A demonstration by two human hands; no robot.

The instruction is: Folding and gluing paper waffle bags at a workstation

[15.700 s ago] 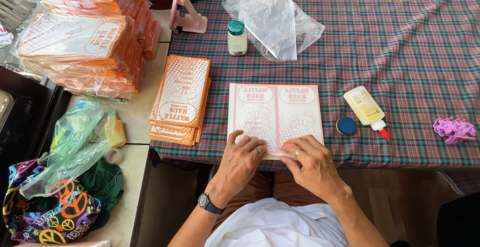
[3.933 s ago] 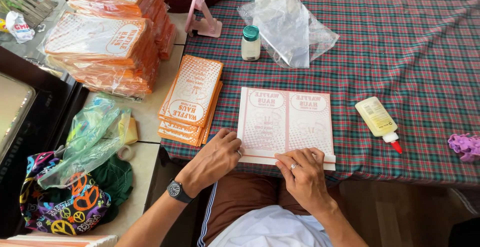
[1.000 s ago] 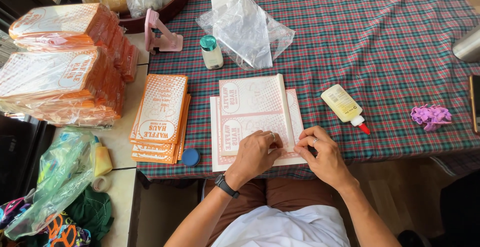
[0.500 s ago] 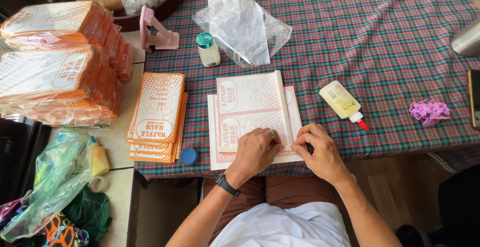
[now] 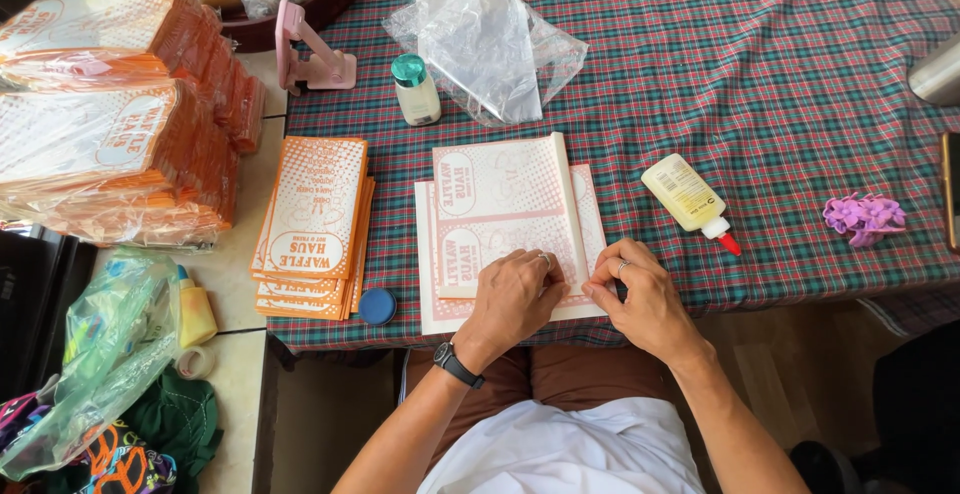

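A pink-printed white paper sheet [image 5: 500,204] lies folded on the plaid tablecloth [image 5: 750,74] near the front edge. My left hand [image 5: 515,299], with a black watch on the wrist, presses flat on the folded sheet's near part. My right hand [image 5: 640,289] pinches the sheet's right folded flap at its near end, touching the left hand's fingertips. A yellow glue bottle [image 5: 688,194] with a red tip lies to the right of the sheet. A blue round cap [image 5: 377,306] rests to the left of it.
A stack of orange printed paper bags [image 5: 315,219] lies left of the sheet. Wrapped orange bundles [image 5: 110,124] sit far left. A small teal-capped bottle [image 5: 414,89], a crumpled clear plastic bag [image 5: 490,39], a pink stand [image 5: 305,54] and a purple hair clip [image 5: 865,216] are on the table.
The sheet lay open flat earlier; now its sides are folded inward. Over the last second both hands stayed on the near fold, barely moving.
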